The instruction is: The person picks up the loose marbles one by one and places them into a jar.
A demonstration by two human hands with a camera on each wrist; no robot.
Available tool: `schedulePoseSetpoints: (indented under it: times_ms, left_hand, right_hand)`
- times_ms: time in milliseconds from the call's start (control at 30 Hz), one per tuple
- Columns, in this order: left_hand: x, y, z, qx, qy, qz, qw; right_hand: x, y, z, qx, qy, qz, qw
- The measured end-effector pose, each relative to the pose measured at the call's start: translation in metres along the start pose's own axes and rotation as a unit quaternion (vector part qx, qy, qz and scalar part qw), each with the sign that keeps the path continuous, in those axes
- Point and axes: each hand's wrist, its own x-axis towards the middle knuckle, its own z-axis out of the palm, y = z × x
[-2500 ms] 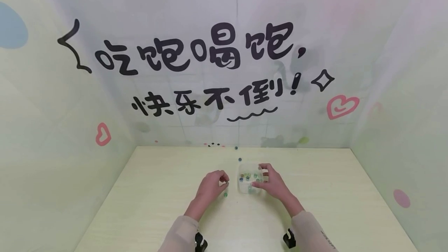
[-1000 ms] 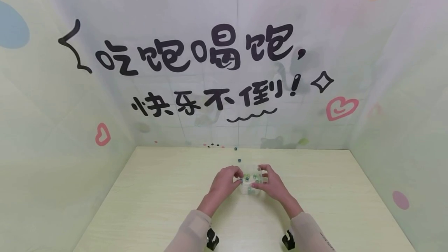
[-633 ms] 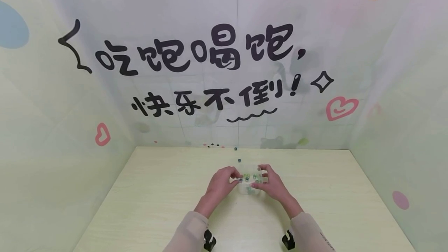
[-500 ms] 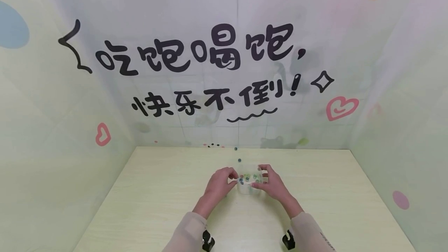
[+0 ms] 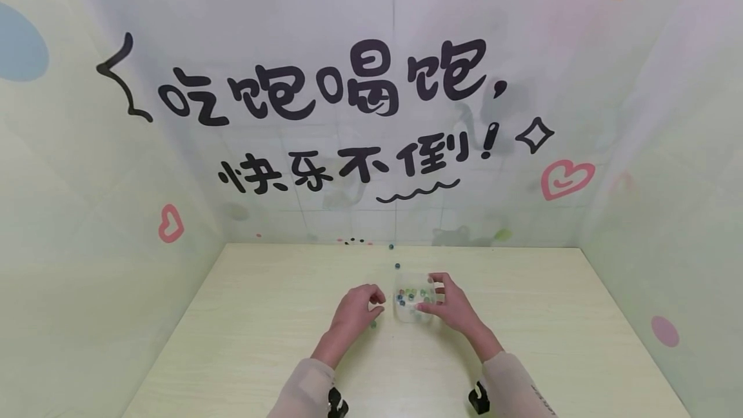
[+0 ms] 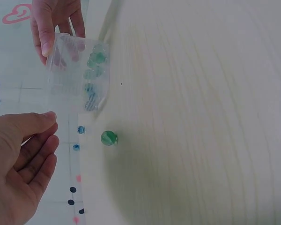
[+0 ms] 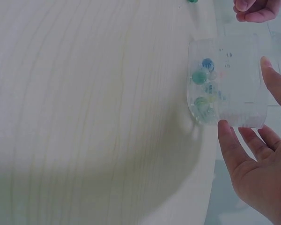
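My right hand (image 5: 455,305) grips a clear plastic box (image 7: 243,79) by its right side, thumb on the near side and fingers behind. Inside, several glass marbles (image 7: 199,77), green and blue, lie on the bottom. My left hand (image 5: 355,308) hovers just left of the box, fingers loosely bent. Nothing shows between its thumb (image 6: 40,123) and fingers. Below that hand, a green marble (image 6: 109,138) rests on the table. Two blue marbles lie beyond the box: a nearer marble (image 5: 397,266) and a farther marble (image 5: 391,247) close to the back wall.
The pale wooden table (image 5: 261,315) ends at a printed cloth backdrop (image 5: 348,211) with black writing and pink hearts. Cloth walls stand on both sides. A black strap (image 5: 336,402) is at the left sleeve, and another black strap (image 5: 479,397) at the right.
My left hand brought a small dark marble to the box and let it go inside, then drew back left and slightly down. The right hand has kept its hold on the box.
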Motion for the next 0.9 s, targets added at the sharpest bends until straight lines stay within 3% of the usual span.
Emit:
schedulePoseSetpoints:
  times_ms: [900]
  left_hand:
    - [-0.009,-0.021,0.016,-0.009,-0.014,-0.014,0.9998]
  right_hand:
    - [0.001,0.002,0.0,-0.003,0.0,0.004,1.0]
